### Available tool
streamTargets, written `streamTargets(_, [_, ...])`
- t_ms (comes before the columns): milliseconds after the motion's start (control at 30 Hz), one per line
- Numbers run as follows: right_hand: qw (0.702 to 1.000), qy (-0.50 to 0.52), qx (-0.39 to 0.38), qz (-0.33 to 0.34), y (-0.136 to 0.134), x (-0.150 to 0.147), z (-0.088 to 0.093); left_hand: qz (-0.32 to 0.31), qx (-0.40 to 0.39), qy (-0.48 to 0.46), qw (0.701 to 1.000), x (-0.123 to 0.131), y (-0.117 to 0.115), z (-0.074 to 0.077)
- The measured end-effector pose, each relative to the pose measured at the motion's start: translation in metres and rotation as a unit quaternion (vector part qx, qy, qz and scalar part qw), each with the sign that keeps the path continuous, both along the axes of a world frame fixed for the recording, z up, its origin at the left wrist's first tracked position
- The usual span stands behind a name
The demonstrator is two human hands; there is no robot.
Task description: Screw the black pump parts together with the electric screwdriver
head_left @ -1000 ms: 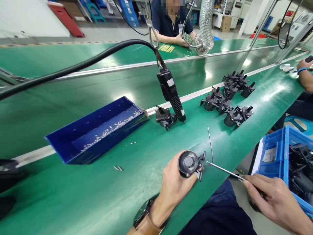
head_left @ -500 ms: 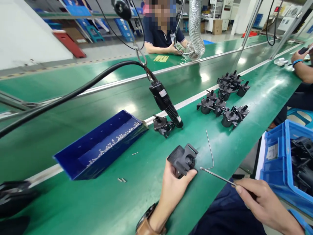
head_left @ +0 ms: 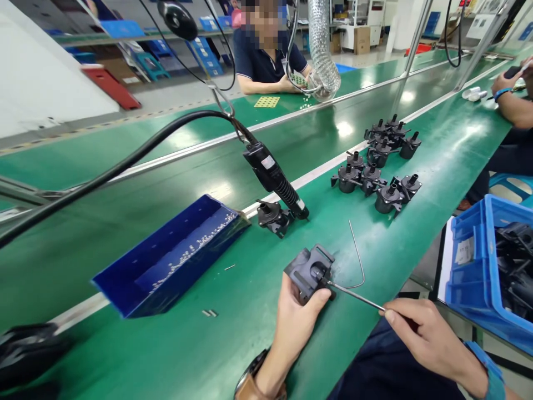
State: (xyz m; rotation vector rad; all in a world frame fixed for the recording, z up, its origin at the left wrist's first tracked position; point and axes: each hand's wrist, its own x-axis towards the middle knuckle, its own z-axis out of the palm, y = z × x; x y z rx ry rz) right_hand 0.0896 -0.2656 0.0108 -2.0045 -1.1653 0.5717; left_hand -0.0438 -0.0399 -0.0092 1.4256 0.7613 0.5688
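Note:
My left hand (head_left: 297,319) is closed around a black plastic housing (head_left: 306,272), holding it tilted just over the green bench top with its recessed side facing right. In my right hand (head_left: 425,339), thumb and fingers pinch a thin metal rod (head_left: 358,295). Its far tip meets the housing at the recess; how deep it reaches is hidden. Behind the rod, a thin L-shaped bent wire (head_left: 357,253) lies on the bench. Beyond the housing, a black electric screwdriver (head_left: 277,178) hangs from a hook, its tip beside another black housing (head_left: 272,218).
A dark blue bin (head_left: 166,266) with small metal parts stands left. Metal pins (head_left: 210,313) lie in front of it. Several black housings (head_left: 387,197) stand at back right. A blue crate (head_left: 470,266) of black parts sits right. A co-worker (head_left: 266,66) sits opposite; another person's hand (head_left: 506,83) shows far right.
My right hand has moved left, bringing the rod's tip from beside the housing to its recess. The housing has turned slightly in my left hand. The camera view has shifted a little.

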Motion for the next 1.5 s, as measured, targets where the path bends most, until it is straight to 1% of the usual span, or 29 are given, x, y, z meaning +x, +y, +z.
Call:
streamTargets(133, [0.999, 0.048, 0.001, -0.007, 0.001, 0.0, -0.002, 0.001, 0.012, 0.003, 1.0, 0.0, -0.001, -0.001])
streamTargets(200, [0.993, 0.119, -0.004, -0.015, 0.0, -0.002, -0.005, 0.001, 0.018, 0.003, 1.0, 0.0, -0.002, -0.003])
streamTargets(233, [0.983, 0.18, -0.013, -0.017, 0.0, -0.004, -0.008, 0.002, 0.022, 0.003, 1.0, 0.0, -0.003, -0.003])
streamTargets(267, [0.966, 0.258, -0.025, -0.017, -0.001, -0.006, -0.012, 0.004, 0.029, 0.004, 1.0, 0.001, -0.003, -0.004])
streamTargets(300, [0.938, 0.343, -0.035, -0.016, -0.002, -0.009, -0.016, 0.007, 0.039, 0.006, 0.999, 0.001, -0.004, -0.004])
streamTargets(367, [0.871, 0.49, -0.038, -0.014, -0.003, -0.015, -0.027, 0.014, 0.068, 0.014, 0.998, 0.001, -0.006, -0.005])
streamTargets(400, [0.844, 0.535, -0.029, -0.015, -0.004, -0.018, -0.032, 0.016, 0.082, 0.02, 0.996, 0.001, -0.006, -0.005])
streamTargets(433, [0.831, 0.556, -0.018, -0.017, -0.004, -0.021, -0.036, 0.013, 0.094, 0.027, 0.995, 0.001, -0.006, -0.005])
streamTargets(467, [0.83, 0.558, -0.008, -0.021, -0.005, -0.023, -0.039, 0.009, 0.105, 0.036, 0.994, 0.0, -0.006, -0.005])
streamTargets(533, [0.848, 0.53, -0.002, -0.024, -0.008, -0.025, -0.044, -0.004, 0.127, 0.059, 0.99, -0.002, -0.006, -0.007])
streamTargets(633, [0.894, 0.448, 0.001, -0.03, -0.012, -0.027, -0.047, -0.025, 0.162, 0.085, 0.983, -0.004, -0.007, -0.008])
streamTargets(700, [0.919, 0.392, 0.009, -0.033, -0.015, -0.028, -0.051, -0.033, 0.192, 0.083, 0.977, -0.005, -0.01, -0.007])
streamTargets(767, [0.935, 0.353, 0.023, -0.033, -0.018, -0.029, -0.056, -0.035, 0.23, 0.068, 0.97, -0.006, -0.013, -0.005])
streamTargets(867, [0.945, 0.321, 0.05, -0.026, -0.021, -0.03, -0.065, -0.029, 0.306, 0.031, 0.951, -0.007, -0.017, -0.001])
streamTargets(967, [0.953, 0.295, 0.065, -0.015, -0.024, -0.03, -0.075, -0.013, 0.394, -0.034, 0.918, -0.006, -0.016, 0.002])
streamTargets(1000, [0.956, 0.286, 0.067, -0.013, -0.025, -0.03, -0.077, -0.011, 0.413, -0.052, 0.909, -0.006, -0.015, 0.003])
streamTargets(1067, [0.961, 0.268, 0.073, -0.01, -0.027, -0.029, -0.082, -0.022, 0.429, -0.064, 0.901, -0.005, -0.013, 0.007])
streamTargets(1167, [0.967, 0.237, 0.09, -0.011, -0.027, -0.028, -0.087, -0.049, 0.448, -0.045, 0.892, -0.005, -0.011, 0.016])
streamTargets(1300, [0.97, 0.22, 0.097, -0.018, -0.028, -0.028, -0.091, -0.057, 0.497, -0.008, 0.866, -0.005, -0.011, 0.025])
streamTargets(1400, [0.972, 0.217, 0.091, -0.024, -0.029, -0.03, -0.094, -0.058, 0.529, 0.019, 0.846, -0.005, -0.01, 0.023])
streamTargets(1500, [0.974, 0.21, 0.084, -0.028, -0.031, -0.033, -0.094, -0.063, 0.543, 0.026, 0.837, -0.006, -0.009, 0.017])
